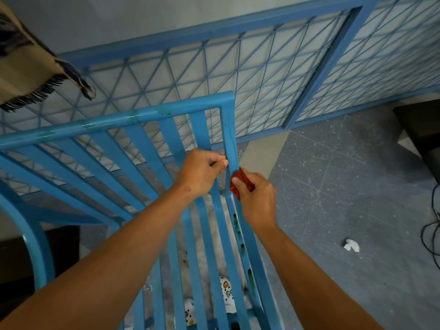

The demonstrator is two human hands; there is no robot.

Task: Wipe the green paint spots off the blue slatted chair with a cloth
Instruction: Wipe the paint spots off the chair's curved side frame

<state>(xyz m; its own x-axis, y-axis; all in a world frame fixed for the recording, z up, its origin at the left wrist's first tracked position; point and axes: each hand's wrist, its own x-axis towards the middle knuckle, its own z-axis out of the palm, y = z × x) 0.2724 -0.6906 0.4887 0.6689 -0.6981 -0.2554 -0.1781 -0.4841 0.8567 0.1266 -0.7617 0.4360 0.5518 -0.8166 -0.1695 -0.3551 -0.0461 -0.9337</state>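
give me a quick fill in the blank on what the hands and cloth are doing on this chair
1. The right hand holds a ____ cloth against the chair.
2. The left hand grips the chair's upright ____ rail.
3. Green paint spots remain on the rail ____ the right hand.
4. A crumpled white scrap lies on the ____.

Missing words: red; side; below; floor

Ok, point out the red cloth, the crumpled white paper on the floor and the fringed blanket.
red cloth (239,181), head view, its bunched middle.
crumpled white paper (351,244), head view, its centre.
fringed blanket (26,65), head view, its cream middle.
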